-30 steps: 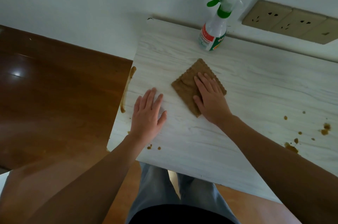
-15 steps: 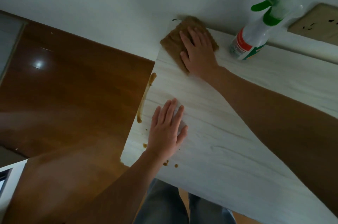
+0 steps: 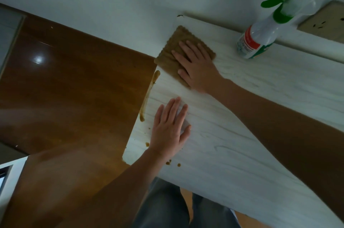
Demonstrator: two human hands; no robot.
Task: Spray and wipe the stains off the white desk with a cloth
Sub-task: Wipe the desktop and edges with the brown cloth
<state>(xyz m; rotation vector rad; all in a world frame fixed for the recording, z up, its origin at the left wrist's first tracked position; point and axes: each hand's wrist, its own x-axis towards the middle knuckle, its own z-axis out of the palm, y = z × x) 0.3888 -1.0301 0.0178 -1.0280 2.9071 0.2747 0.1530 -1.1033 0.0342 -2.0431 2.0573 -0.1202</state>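
Observation:
A brown cloth [image 3: 170, 54] lies flat near the far left corner of the white desk [image 3: 242, 134]. My right hand [image 3: 197, 66] presses flat on the cloth, fingers spread. My left hand [image 3: 170, 127] rests palm down on the bare desk nearer to me, holding nothing. A long brown stain [image 3: 148, 95] runs along the desk's left edge, just left of both hands. Small brown spots [image 3: 173, 163] lie by my left wrist. A clear spray bottle [image 3: 260, 36] with a green trigger stands at the back against the wall.
The wall [image 3: 130, 0] runs right behind the desk, with beige sockets [image 3: 323, 21] at the far right. Left of the desk lies a glossy brown wooden floor [image 3: 65, 88]. My legs in grey trousers [image 3: 167, 207] show below the desk's near edge.
My right hand swept the cloth from the desk's middle to the far left corner, then drew it back a little along the left edge. My left hand stayed flat in place.

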